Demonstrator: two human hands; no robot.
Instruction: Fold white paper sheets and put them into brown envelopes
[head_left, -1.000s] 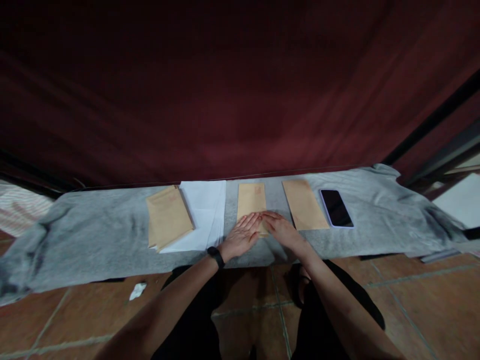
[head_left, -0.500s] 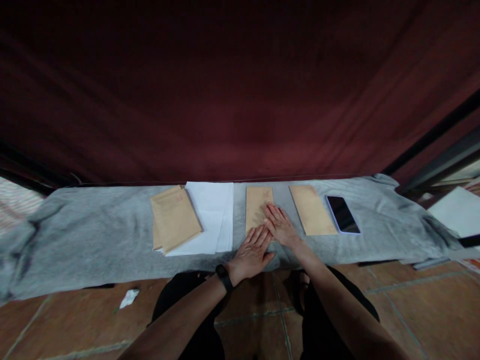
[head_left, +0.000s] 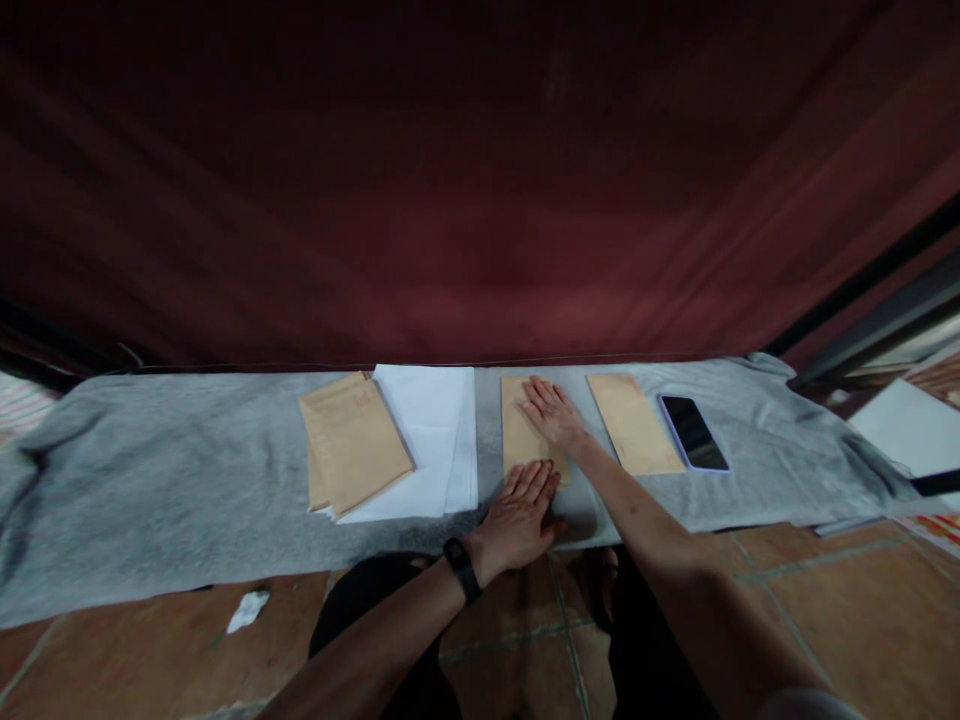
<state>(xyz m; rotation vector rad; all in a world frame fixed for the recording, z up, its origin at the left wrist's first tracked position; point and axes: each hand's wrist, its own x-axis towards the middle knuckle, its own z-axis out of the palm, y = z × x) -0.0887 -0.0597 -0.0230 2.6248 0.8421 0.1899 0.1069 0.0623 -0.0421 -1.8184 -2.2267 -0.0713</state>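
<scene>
A brown paper envelope (head_left: 525, 440) lies flat on the grey cloth (head_left: 187, 440) in front of me, its length pointing away. My right hand (head_left: 553, 408) rests flat on its far part with the fingers stretched out. At its near end, my left hand (head_left: 523, 510) lies palm down, fingertips on the envelope's lower edge and thumb out to the side. A dark band circles my left wrist. Right of these, a second brown envelope (head_left: 636, 425) lies by itself. Neither hand grips anything.
Left of my hands is a stack of white paper sheets (head_left: 435, 430), partly covered by several brown envelopes (head_left: 354, 440). A phone with a purple edge (head_left: 694, 433) lies at the right. A dark red wall-like surface (head_left: 480, 250) rises behind the cloth. Crumpled white paper (head_left: 247, 610) lies on the tiled floor.
My right hand has slid away from me to the envelope's far part, apart from my left hand. The left hand stays at the near end. The view has shifted slightly.
</scene>
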